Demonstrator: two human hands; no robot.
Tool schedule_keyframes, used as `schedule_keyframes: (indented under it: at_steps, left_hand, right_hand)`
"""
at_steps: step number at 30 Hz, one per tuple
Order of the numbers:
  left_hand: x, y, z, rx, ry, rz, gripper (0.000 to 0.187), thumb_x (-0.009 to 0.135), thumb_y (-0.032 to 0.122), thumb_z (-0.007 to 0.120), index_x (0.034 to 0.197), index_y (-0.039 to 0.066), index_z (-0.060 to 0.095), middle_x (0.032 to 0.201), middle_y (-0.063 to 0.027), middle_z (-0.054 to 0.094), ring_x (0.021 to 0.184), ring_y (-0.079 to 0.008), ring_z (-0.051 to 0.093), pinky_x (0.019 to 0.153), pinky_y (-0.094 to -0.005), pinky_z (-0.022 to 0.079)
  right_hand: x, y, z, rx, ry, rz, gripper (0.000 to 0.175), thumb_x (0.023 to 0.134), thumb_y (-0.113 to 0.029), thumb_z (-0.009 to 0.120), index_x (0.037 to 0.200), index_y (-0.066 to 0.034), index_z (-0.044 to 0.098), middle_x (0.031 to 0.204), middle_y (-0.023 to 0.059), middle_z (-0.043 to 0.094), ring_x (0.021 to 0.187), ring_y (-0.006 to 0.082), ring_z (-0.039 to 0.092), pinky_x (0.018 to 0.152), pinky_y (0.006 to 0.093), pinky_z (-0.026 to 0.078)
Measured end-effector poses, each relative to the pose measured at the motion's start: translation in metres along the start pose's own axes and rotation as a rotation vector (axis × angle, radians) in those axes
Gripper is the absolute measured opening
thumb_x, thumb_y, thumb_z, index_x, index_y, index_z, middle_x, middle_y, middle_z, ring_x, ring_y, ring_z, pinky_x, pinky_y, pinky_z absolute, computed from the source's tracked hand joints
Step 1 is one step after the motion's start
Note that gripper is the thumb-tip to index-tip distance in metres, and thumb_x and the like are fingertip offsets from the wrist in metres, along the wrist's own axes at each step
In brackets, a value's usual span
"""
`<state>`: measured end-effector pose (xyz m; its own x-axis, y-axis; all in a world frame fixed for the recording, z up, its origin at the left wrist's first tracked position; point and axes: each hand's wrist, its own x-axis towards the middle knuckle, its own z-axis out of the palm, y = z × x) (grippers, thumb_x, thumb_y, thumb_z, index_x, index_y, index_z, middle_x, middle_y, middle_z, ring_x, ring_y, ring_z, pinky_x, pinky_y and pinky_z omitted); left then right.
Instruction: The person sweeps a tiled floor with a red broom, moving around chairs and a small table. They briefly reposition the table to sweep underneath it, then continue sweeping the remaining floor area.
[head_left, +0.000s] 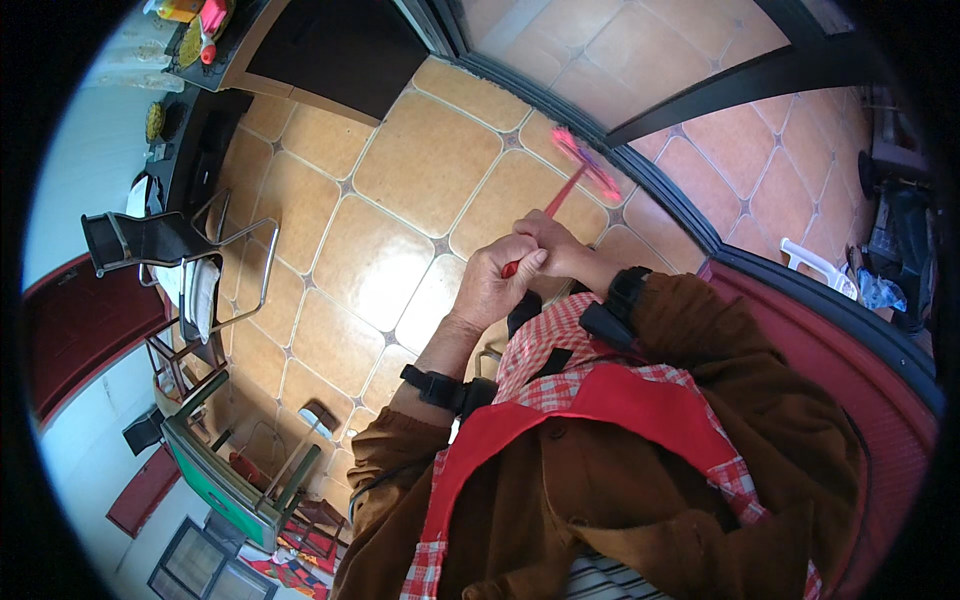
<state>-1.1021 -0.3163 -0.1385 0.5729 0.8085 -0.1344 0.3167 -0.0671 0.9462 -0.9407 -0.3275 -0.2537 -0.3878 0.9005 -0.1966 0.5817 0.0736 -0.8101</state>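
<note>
A broom with a red handle (564, 193) slants away from me toward the sliding glass door. Its head, with pink bristles (606, 182), rests on the tiled floor beside the door track. My left hand (491, 271) is closed around the top end of the handle, whose tip shows by the thumb. Just beyond it, my right hand (556, 244) grips the handle lower down. The two hands touch, and the right palm is hidden.
A dark sliding-door track (660, 195) borders the tiles on the right. A black cantilever chair (161, 240) and a green-sided table (217, 484) stand to the left. A dark cabinet (337, 56) is ahead. Beyond the glass lies a white-handled object (814, 262).
</note>
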Motion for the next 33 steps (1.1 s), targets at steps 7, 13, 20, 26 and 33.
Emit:
schedule_keyframes:
  at_steps: [7, 13, 20, 26, 33]
  left_hand:
    - [-0.033, -0.002, -0.041, 0.133, 0.107, -0.009, 0.012, 0.095, 0.013, 0.070, 0.091, 0.002, 0.068, 0.078, -0.0154, 0.064, 0.066, -0.0314, 0.063, 0.061, -0.0364, 0.051]
    - [-0.044, 0.037, -0.084, 0.384, 0.133, -0.145, 0.011, 0.093, 0.011, 0.072, 0.094, 0.000, 0.071, 0.078, -0.0132, 0.067, 0.063, -0.0207, 0.061, 0.061, -0.0333, 0.049]
    - [-0.043, 0.059, -0.080, 0.424, 0.058, 0.031, 0.013, 0.088, 0.014, 0.077, 0.089, 0.004, 0.069, 0.079, -0.0125, 0.067, 0.066, -0.0287, 0.065, 0.061, -0.0359, 0.052]
    - [-0.034, 0.019, -0.050, -0.041, 0.066, 0.056, 0.019, 0.088, 0.014, 0.080, 0.092, 0.005, 0.065, 0.110, -0.0112, 0.069, 0.105, -0.0191, 0.064, 0.085, -0.0347, 0.052]
    - [-0.039, -0.025, -0.009, -0.215, 0.130, -0.243, 0.010, 0.095, 0.009, 0.070, 0.095, -0.001, 0.068, 0.093, -0.0152, 0.071, 0.083, -0.0204, 0.067, 0.078, -0.0317, 0.053]
  right_hand:
    - [0.029, -0.027, 0.050, 0.061, 0.010, -0.122, 0.026, 0.080, -0.035, 0.069, 0.087, -0.0108, 0.063, 0.094, 0.0148, 0.066, 0.098, 0.0367, 0.063, 0.077, 0.0462, 0.053]
    - [0.072, -0.076, 0.067, 0.259, -0.028, -0.311, 0.025, 0.078, -0.030, 0.069, 0.077, -0.0081, 0.058, 0.081, 0.0117, 0.062, 0.091, 0.0336, 0.060, 0.078, 0.0433, 0.051]
    - [0.041, -0.097, 0.032, 0.491, 0.136, -0.315, 0.026, 0.077, -0.029, 0.073, 0.082, -0.0089, 0.058, 0.084, 0.0108, 0.060, 0.090, 0.0319, 0.058, 0.078, 0.0418, 0.048]
    - [0.003, -0.056, 0.010, 0.196, 0.071, -0.145, 0.028, 0.072, -0.032, 0.078, 0.085, -0.0117, 0.063, 0.087, 0.0106, 0.063, 0.091, 0.0323, 0.059, 0.078, 0.0439, 0.049]
    - [-0.003, -0.014, 0.047, -0.014, -0.100, 0.074, 0.027, 0.079, -0.037, 0.073, 0.087, -0.0118, 0.068, 0.089, 0.0105, 0.068, 0.097, 0.0338, 0.062, 0.085, 0.0419, 0.053]
